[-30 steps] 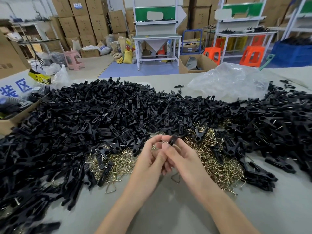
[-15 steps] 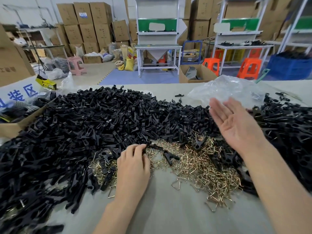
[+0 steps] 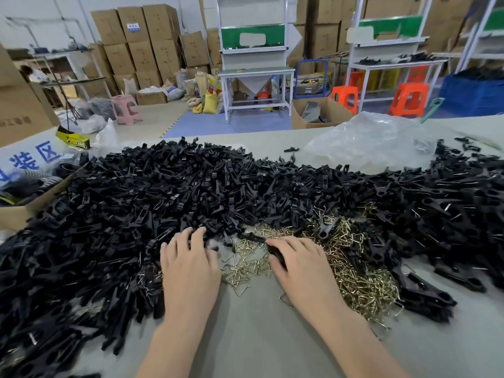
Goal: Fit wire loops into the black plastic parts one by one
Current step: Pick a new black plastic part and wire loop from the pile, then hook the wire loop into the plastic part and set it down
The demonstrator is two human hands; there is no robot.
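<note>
Part | pinched under right hand, thumb to forefinger | long axis slanting far-left to near-right, pointing end unclear | left hand flat, fingertips on pile | loops between hands

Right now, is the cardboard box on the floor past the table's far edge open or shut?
Open. The cardboard box has its top flaps spread apart, and its inside shows from above.
</note>
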